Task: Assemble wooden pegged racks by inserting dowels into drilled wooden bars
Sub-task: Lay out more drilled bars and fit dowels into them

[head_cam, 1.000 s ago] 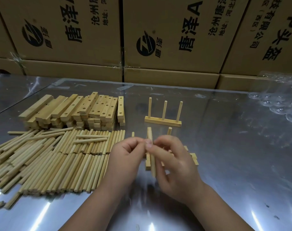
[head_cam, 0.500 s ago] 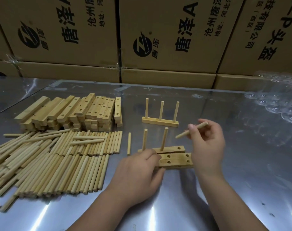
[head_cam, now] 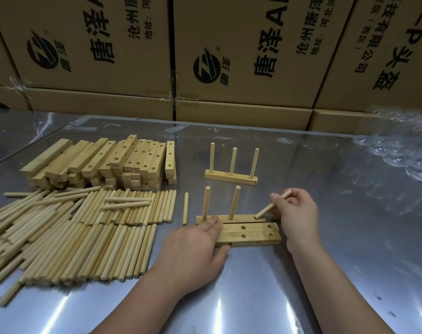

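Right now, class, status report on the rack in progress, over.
Left hand flat, pressing the bar. Right hand pinches dowel, tilted, tip at third hole, unseated. Two pegs upright. Hole unobstructed.

- I count two hands: left hand (head_cam: 193, 249), right hand (head_cam: 299, 213).
- One finished rack (head_cam: 230, 180), three dowels standing in it.
- One part-built rack (head_cam: 243, 218), two dowels upright in it.
- One held dowel (head_cam: 272, 205), pinched in my right hand.
- Two spare bars (head_cam: 253, 228), flat.
- One lone dowel (head_cam: 185, 208), apart on the tabletop (head_cam: 325, 261).
- One dowel pile (head_cam: 72, 232) and one bar stack (head_cam: 104, 160); each has too many pieces to count.
- Three cardboard boxes (head_cam: 96, 44) showing print.
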